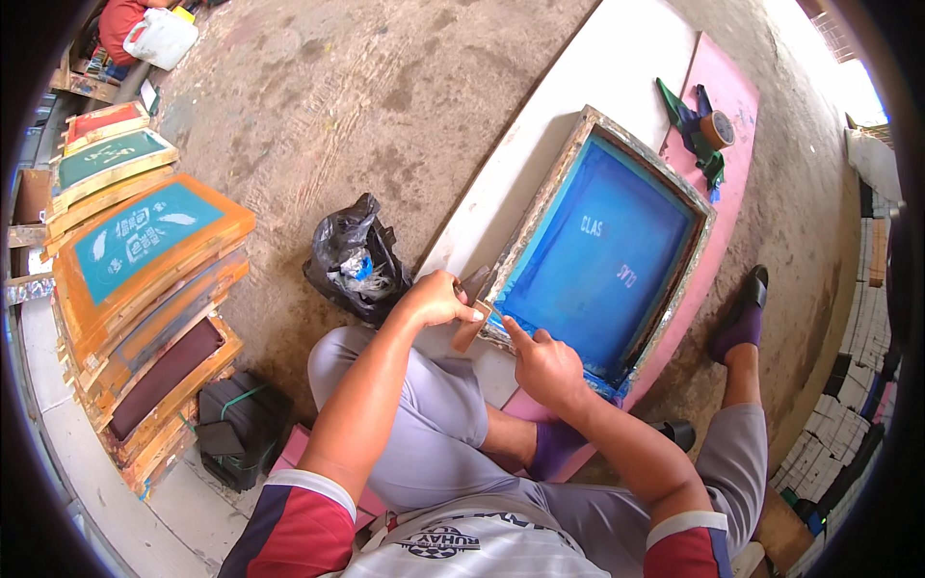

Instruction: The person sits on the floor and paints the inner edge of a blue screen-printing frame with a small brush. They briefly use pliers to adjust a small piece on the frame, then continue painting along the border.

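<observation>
A silkscreen frame with blue mesh and a worn wooden border lies slanted in front of me. At its near left corner, my left hand pinches a flat brown strip, perhaps wood or card. My right hand is beside that corner, its index finger stretched toward the strip and the other fingers curled. Something thin shows at that fingertip; what the curled fingers hold, if anything, is hidden. Blue ink is smeared along the frame's near inner edge.
The frame rests on a white and pink board. Ink-stained rags and a round tub lie beyond it. A black plastic bag sits left of my hands. Stacked screens stand farther left, near a white jug.
</observation>
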